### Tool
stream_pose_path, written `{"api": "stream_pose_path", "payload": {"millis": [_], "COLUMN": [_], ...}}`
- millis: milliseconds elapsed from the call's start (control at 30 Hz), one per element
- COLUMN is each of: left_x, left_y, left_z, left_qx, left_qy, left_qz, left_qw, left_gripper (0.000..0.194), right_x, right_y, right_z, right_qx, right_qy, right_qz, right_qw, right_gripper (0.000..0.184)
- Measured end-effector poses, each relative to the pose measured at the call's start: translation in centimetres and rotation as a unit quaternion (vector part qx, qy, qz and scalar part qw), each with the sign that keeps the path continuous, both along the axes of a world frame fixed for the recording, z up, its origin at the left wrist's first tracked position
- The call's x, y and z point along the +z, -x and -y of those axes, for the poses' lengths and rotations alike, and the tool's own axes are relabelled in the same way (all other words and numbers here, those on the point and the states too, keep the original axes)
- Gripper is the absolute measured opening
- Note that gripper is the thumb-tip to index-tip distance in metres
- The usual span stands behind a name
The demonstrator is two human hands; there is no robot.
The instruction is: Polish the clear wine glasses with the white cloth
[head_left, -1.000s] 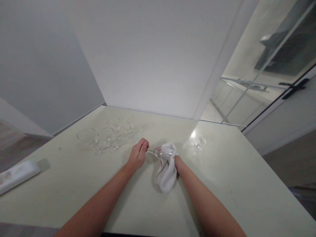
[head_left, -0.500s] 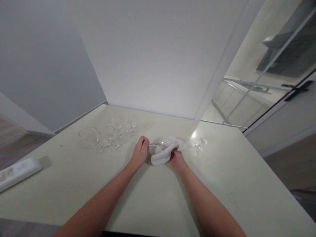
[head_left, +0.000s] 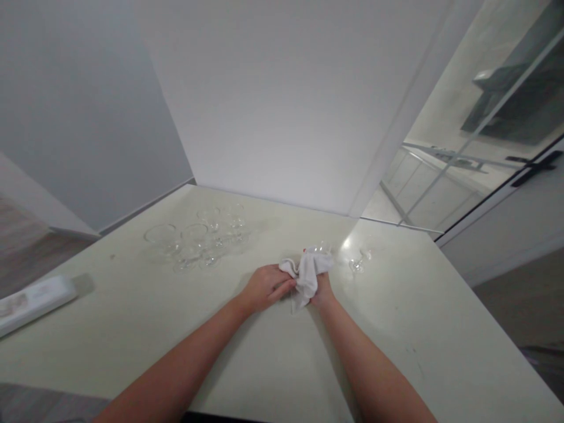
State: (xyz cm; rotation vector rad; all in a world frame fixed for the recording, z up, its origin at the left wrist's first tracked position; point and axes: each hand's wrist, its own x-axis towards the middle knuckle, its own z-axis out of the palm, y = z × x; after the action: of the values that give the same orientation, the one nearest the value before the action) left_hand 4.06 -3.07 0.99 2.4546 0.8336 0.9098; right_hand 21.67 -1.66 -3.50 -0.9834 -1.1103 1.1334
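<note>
A white cloth (head_left: pixel 308 276) is bunched between my two hands above the table. My left hand (head_left: pixel 268 286) is closed on the cloth's left side, thumb lying along it. From the right and below, my right hand (head_left: pixel 323 289) is wrapped round a clear wine glass (head_left: pixel 324 247) with the cloth about it; most of those fingers are behind the fabric. Only part of the glass's bowl shows past the cloth's upper edge, and its stem and foot are hidden. To the right, another clear stemmed glass (head_left: pixel 356 265) is on the table.
Several clear stemmed glasses (head_left: pixel 194 235) stand grouped at the table's back left. A white power strip (head_left: pixel 37 302) lies by the left edge. A white wall (head_left: pixel 282 117) rises behind the table (head_left: pixel 282 364), and a glass-paned door (head_left: pixel 440 194) is at the right.
My left hand has left the glass's stem end and moved right and down onto the cloth. The cloth is bunched further right, and the glass has turned, its bowl now showing at the upper right.
</note>
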Motion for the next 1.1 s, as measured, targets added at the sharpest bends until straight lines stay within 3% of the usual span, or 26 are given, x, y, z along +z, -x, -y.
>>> {"api": "stream_pose_path", "payload": {"millis": [67, 167, 300, 367, 500, 600, 667, 800, 967, 1100], "left_x": [-0.3, -0.3, 0.1, 0.3, 0.4, 0.1, -0.1, -0.1, 0.2, -0.4], "left_y": [0.4, 0.8, 0.9, 0.8, 0.7, 0.7, 0.7, 0.6, 0.9, 0.8], "left_z": [-0.2, -0.2, -0.4, -0.6, -1.0, -1.4, -1.6, -1.9, -1.7, -2.2], "left_qx": [0.040, 0.090, 0.081, 0.079, 0.016, -0.045, -0.024, 0.047, -0.032, 0.011], "left_qy": [-0.028, -0.014, 0.038, 0.064, 0.148, 0.242, 0.270, 0.270, 0.303, 0.285], "left_qz": [0.049, 0.174, 0.262, 0.256, 0.270, 0.343, 0.378, 0.377, 0.379, 0.376], "left_qw": [0.998, 0.981, 0.961, 0.961, 0.951, 0.906, 0.885, 0.884, 0.873, 0.881], "left_gripper": [0.032, 0.026, 0.061, 0.062, 0.051, 0.058, 0.061, 0.057, 0.055, 0.059], "right_x": [-0.3, -0.2, 0.8, 1.4, 2.0, 1.7, 1.5, 1.5, 1.8, 1.4], "right_y": [0.0, 0.3, 1.1, 1.5, 1.5, 1.4, 1.6, 2.0, 1.5, 1.4], "right_z": [0.5, 1.0, 1.6, 1.8, 1.9, 1.8, 1.9, 2.1, 1.8, 1.3], "right_qx": [-0.019, -0.024, -0.006, 0.041, 0.136, 0.161, 0.141, 0.122, 0.179, 0.141], "right_qy": [-0.057, -0.106, -0.145, -0.158, -0.117, -0.067, -0.052, -0.027, -0.023, -0.013], "right_qz": [0.083, 0.194, 0.280, 0.291, 0.213, 0.138, 0.113, 0.103, 0.075, 0.064], "right_qw": [0.995, 0.975, 0.949, 0.943, 0.961, 0.975, 0.982, 0.987, 0.981, 0.988], "right_gripper": [0.026, 0.017, 0.015, 0.023, 0.023, 0.020, 0.019, 0.023, 0.026, 0.021]}}
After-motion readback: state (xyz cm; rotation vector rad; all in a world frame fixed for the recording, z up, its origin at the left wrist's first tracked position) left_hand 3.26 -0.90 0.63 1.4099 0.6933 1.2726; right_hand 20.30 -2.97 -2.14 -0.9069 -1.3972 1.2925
